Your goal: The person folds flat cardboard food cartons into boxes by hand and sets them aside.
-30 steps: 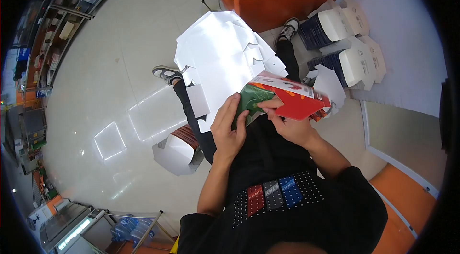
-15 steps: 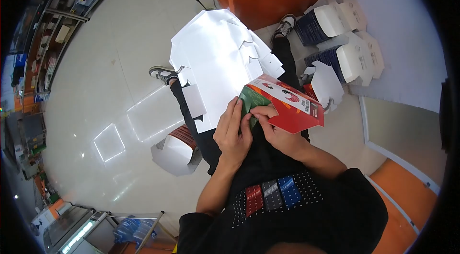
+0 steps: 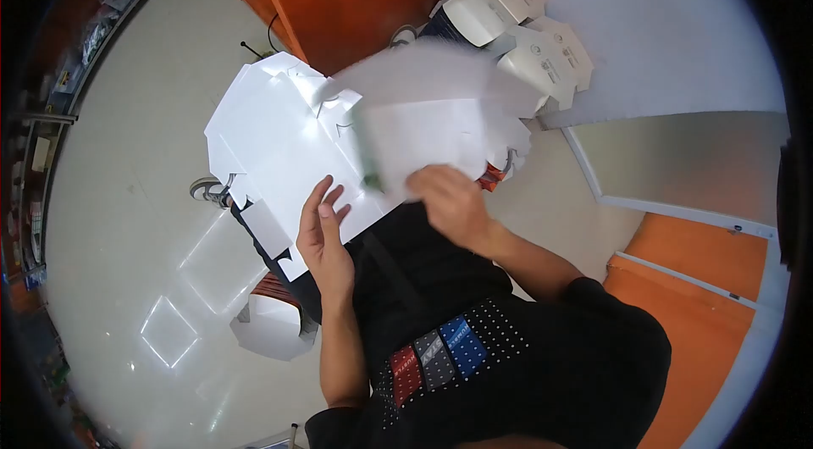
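Observation:
My right hand (image 3: 453, 207) pinches the lower edge of an unfolded cardboard box blank (image 3: 428, 131), which is blurred by motion. Its plain white inner face shows, with a strip of green along its left side. My left hand (image 3: 326, 241) is off the blank, fingers apart and holding nothing. Beneath its fingertips lies a pile of flat white box blanks (image 3: 279, 127), spread over my lap with cut flaps and tabs at the edges. The lifted blank hides the right part of this pile.
Stacks of pale blanks (image 3: 542, 63) stand on the floor by the wall at the upper right. Another stack (image 3: 275, 326) sits on the tiles at lower left. An orange cabinet (image 3: 356, 0) rises ahead, and shelves (image 3: 42, 152) line the far left.
My left hand has let go of the red and green printed blank. My right hand has swung it up and over, so its white side now shows. The view has shifted right.

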Motion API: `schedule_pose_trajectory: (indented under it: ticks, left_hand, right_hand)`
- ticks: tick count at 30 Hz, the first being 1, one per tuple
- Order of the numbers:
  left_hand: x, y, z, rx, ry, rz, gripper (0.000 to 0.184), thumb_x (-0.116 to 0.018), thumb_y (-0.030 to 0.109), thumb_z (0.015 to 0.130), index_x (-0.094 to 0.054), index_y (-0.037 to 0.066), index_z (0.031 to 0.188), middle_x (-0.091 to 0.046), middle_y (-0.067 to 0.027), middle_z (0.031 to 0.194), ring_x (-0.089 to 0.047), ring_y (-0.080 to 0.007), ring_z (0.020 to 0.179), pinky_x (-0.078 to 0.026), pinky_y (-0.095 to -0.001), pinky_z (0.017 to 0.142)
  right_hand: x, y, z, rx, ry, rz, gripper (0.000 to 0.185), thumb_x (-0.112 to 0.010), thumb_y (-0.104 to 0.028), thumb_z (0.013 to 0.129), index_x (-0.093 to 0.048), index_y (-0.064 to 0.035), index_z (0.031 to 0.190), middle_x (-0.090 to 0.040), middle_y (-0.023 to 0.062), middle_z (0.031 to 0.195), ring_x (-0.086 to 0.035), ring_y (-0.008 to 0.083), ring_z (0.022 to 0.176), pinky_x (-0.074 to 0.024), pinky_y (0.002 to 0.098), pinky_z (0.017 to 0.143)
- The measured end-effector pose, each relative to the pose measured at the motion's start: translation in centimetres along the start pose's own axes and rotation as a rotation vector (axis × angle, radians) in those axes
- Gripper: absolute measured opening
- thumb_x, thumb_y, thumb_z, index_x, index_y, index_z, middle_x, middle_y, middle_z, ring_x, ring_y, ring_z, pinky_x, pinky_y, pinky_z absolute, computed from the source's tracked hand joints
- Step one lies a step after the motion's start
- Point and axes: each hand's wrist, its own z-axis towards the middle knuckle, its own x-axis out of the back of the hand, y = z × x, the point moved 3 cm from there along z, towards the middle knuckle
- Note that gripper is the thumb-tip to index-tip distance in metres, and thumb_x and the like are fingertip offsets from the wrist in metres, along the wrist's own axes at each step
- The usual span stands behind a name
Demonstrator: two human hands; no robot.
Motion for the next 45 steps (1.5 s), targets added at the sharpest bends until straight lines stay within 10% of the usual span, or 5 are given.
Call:
schedule_pose_trajectory:
  ticks: [10,17,26,35,45]
  left_hand:
    - [11.0,-3.4,0.6,-0.323,0.378,1.29,0.042,-0.066,0.022,0.097,-0.061,-0.003,0.13,-0.056,-0.0279,0.138,-0.052,-0.041,0.13,-0.04,-0.0491,0.109]
    - [14.1,-7.1,0.0,-0.012,0.361,0.972,0.059,-0.067,0.023,0.096,-0.048,-0.014,0.138,-0.048,-0.0324,0.14,-0.049,-0.0475,0.128,-0.04,-0.0472,0.11]
    - [12.3,-6.3,-0.8,-0.192,0.492,1.199,0.047,-0.067,0.022,0.095,-0.059,-0.003,0.134,-0.053,-0.0263,0.139,-0.047,-0.0417,0.133,-0.041,-0.0473,0.108]
    - [8.5,-8.3,1.0,-0.252,0.145,0.967,0.047,-0.068,0.014,0.093,-0.052,-0.006,0.133,-0.044,-0.0332,0.146,-0.041,-0.049,0.139,-0.034,-0.0505,0.115]
    - [8.1,-11.0,4.2,-0.32,-0.083,1.296,0.07,-0.06,0.023,0.096,-0.032,-0.012,0.15,-0.024,-0.0437,0.154,-0.019,-0.0576,0.147,-0.019,-0.0616,0.12]
  right_hand:
    - [0.0,16.3,-7.7,-0.622,-0.116,-0.509,0.032,-0.064,-0.011,0.089,-0.065,-0.0046,0.12,-0.067,0.0161,0.115,-0.063,0.037,0.107,-0.0502,0.0478,0.087]
    - [-5.2,7.9,-0.5,-0.421,-0.047,0.208,0.044,-0.068,-0.02,0.094,-0.057,0.0015,0.131,-0.063,0.0212,0.125,-0.059,0.0412,0.117,-0.0473,0.0444,0.1]
    - [-10.4,1.8,3.3,-0.215,-0.366,-0.011,0.067,-0.069,-0.026,0.091,-0.044,0.0056,0.145,-0.038,0.0229,0.151,-0.04,0.0389,0.138,-0.0421,0.0553,0.102]
    - [-10.7,-0.1,2.9,-0.021,-0.412,-0.072,0.068,-0.063,-0.039,0.095,-0.045,0.0006,0.147,-0.044,0.02,0.152,-0.034,0.0385,0.145,-0.0179,0.0714,0.11]
    - [-17.3,-0.6,3.7,0.075,-0.455,-0.099,0.084,-0.046,-0.054,0.102,-0.037,0.0156,0.147,-0.03,0.0358,0.157,-0.024,0.0478,0.15,-0.0155,0.0557,0.123]
